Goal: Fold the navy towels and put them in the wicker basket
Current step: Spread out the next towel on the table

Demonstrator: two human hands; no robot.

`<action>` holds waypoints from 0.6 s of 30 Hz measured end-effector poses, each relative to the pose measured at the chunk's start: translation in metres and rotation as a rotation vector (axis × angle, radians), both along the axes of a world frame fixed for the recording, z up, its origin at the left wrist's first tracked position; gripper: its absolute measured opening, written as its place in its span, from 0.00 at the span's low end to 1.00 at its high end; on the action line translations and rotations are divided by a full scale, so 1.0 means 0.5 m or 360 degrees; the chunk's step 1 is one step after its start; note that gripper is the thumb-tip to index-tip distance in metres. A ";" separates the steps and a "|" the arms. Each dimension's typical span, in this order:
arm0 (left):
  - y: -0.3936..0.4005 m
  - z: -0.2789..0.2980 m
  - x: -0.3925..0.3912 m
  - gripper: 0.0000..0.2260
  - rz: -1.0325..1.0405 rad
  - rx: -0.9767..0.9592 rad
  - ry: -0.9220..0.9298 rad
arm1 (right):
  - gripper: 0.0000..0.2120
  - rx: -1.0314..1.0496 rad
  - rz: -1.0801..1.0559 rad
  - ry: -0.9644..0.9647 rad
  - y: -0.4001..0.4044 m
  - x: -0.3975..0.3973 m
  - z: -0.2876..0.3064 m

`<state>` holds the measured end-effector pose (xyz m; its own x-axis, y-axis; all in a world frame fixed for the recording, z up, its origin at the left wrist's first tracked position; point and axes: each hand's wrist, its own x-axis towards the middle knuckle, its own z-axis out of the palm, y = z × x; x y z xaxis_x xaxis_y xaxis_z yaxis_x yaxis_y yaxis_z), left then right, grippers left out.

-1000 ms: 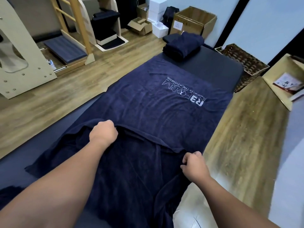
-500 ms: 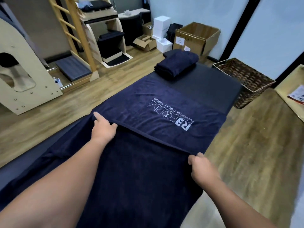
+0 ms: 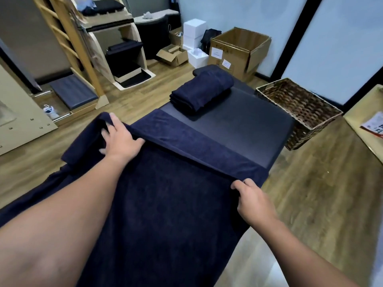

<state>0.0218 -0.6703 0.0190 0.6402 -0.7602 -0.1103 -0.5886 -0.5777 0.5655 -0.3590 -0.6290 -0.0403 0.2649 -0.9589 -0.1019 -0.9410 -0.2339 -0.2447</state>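
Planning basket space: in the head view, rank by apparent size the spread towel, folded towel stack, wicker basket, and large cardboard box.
1. spread towel, largest by far, though nearest.
2. wicker basket.
3. large cardboard box and folded towel stack look similar; the box is farther, so unranked.

no text can be read. the white labels (image 3: 226,63) on the cardboard box (image 3: 238,50) are too small and blurred to make out, and the print on the red and white leaflet (image 3: 374,126) at the right edge is illegible.
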 end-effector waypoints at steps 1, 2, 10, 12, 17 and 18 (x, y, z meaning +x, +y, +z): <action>-0.041 -0.007 -0.005 0.54 -0.0035 -0.0002 -0.0008 | 0.24 0.0018 -0.0003 -0.0005 -0.029 -0.005 -0.003; -0.081 -0.015 -0.013 0.54 -0.0074 0.0009 -0.0007 | 0.23 0.0042 -0.0008 -0.0015 -0.058 -0.010 -0.007; -0.294 -0.096 -0.083 0.55 -0.0193 0.0201 0.0003 | 0.21 0.0216 -0.0045 0.0111 -0.220 -0.086 -0.020; -0.332 -0.109 -0.100 0.55 -0.0216 0.0242 -0.0047 | 0.20 0.0270 -0.0046 0.0079 -0.254 -0.106 -0.027; -0.386 -0.147 -0.146 0.52 -0.0295 0.0533 -0.0168 | 0.18 0.0456 0.0090 0.0129 -0.328 -0.141 -0.059; -0.384 -0.153 -0.159 0.51 -0.0328 0.0650 -0.0234 | 0.17 0.0452 0.0097 0.0187 -0.336 -0.142 -0.065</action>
<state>-0.0577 -0.8624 -0.0573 0.5119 -0.7863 -0.3459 -0.7710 -0.5981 0.2187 -0.4298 -0.7970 -0.0729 0.2918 -0.8703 -0.3968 -0.9530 -0.2289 -0.1986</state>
